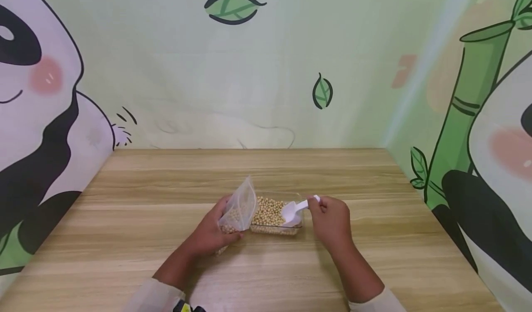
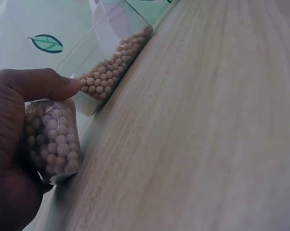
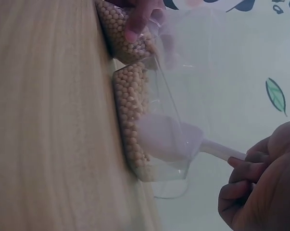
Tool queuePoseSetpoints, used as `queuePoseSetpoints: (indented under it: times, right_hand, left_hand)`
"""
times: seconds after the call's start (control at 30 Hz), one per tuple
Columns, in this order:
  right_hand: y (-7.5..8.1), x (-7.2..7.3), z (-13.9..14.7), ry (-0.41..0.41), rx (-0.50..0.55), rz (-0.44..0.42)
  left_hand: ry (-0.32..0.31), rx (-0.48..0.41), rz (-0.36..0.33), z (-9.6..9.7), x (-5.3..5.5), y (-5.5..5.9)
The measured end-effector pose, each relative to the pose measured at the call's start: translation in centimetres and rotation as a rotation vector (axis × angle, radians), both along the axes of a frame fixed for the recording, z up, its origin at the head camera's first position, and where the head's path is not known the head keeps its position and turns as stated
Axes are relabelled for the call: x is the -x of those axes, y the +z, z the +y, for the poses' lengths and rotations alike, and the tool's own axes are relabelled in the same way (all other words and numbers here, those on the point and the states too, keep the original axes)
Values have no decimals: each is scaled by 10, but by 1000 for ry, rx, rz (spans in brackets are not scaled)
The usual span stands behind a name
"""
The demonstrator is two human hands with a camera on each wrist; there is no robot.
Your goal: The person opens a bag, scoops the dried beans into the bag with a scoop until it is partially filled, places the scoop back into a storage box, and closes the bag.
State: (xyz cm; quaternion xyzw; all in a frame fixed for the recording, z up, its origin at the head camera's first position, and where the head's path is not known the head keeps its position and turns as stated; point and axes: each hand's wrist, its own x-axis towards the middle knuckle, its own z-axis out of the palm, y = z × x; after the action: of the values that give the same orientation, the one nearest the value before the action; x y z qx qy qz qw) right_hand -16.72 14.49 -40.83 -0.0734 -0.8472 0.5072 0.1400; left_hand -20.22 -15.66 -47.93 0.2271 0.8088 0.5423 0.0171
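Observation:
My left hand [image 1: 212, 231] grips a clear plastic bag [image 1: 242, 206] partly filled with round beige beans, its open top standing up. Right beside the bag, a clear rectangular container [image 1: 276, 230] holds a layer of the same beans [image 1: 268, 210]. A white scoop [image 1: 292, 213] dips into the container at its right end, its bowl against the beans. My right hand [image 1: 332, 219] pinches the scoop's handle. In the left wrist view the thumb [image 2: 53, 85] lies over the bag of beans [image 2: 58, 139]. The right wrist view shows the scoop [image 3: 166, 137] tilted inside the container.
A wood-grain table [image 1: 166, 173] carries the bag and container. Behind it stands a pale green backdrop [image 1: 166, 72] with painted leaves. Painted pandas and bamboo [image 1: 453, 118] cover the side walls.

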Motion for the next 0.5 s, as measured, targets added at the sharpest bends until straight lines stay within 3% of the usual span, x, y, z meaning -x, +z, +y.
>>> queuePoseSetpoints:
  times: [0.17, 0.37, 0.5]
  right_hand:
    - [-8, 1, 4, -37, 171, -123]
    - [-16, 1, 6, 10, 533, -199]
    - [-20, 0, 11, 40, 668, -245]
  left_hand:
    - [-3, 0, -19, 0, 1, -1]
    - [26, 13, -5, 0, 0, -3]
    - [66, 31, 3, 2, 0, -3]
